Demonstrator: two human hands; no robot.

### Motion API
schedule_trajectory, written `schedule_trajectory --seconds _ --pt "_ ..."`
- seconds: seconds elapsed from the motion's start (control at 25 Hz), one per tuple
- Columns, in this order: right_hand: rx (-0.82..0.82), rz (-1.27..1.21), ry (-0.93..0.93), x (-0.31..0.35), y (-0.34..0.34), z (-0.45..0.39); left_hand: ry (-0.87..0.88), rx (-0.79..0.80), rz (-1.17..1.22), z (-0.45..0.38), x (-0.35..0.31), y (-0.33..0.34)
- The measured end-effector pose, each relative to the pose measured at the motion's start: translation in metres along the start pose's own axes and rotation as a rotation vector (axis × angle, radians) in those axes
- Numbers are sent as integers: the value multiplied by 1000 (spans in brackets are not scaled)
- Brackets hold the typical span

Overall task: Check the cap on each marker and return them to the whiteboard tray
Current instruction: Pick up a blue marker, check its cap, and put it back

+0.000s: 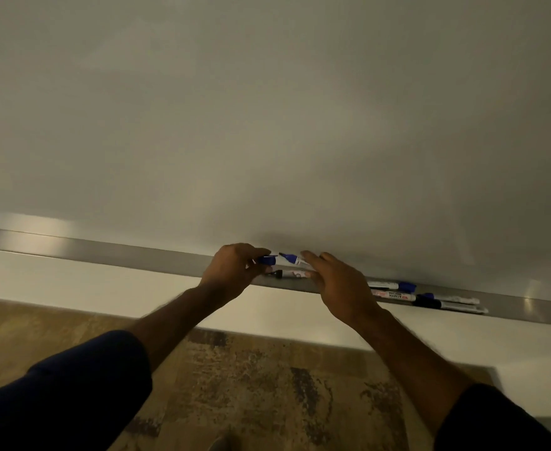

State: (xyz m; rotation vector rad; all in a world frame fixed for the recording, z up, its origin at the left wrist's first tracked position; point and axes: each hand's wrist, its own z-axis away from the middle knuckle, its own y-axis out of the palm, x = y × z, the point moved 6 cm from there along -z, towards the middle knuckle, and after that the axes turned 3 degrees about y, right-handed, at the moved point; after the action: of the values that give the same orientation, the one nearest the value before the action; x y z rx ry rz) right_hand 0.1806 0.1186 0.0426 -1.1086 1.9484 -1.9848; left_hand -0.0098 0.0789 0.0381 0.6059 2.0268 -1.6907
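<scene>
Blue marker (295, 258) uncapped in right hand (339, 289), blue cap (266, 260) pinched in left hand (235, 271), over whiteboard tray (157, 258); next: line up tip, press cap on

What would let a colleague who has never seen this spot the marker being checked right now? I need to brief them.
Find the metal tray under the whiteboard; both hands meet above its middle. The right hand holds the blue marker, its dark tip bare and aimed at the blue cap in the left hand. Unlike the capped markers lying to the right, it is uncapped and lifted.
</scene>
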Motion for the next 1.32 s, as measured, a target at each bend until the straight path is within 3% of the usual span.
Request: schedule_trajectory --seconds 0.24,0.68,1.04,1.32 --pt "-190 -82 -55 27 -87 4 65 -166 72 2 -40 -75" --pt "-416 62 -336 98 -228 23 305 -318 3 11 -150 -198" --pt "-549 154 -441 119 -278 36 362 -424 35 20 -204 -247" --pt "-576 179 -479 126 -288 38 393 -413 30 23 -223 -257"
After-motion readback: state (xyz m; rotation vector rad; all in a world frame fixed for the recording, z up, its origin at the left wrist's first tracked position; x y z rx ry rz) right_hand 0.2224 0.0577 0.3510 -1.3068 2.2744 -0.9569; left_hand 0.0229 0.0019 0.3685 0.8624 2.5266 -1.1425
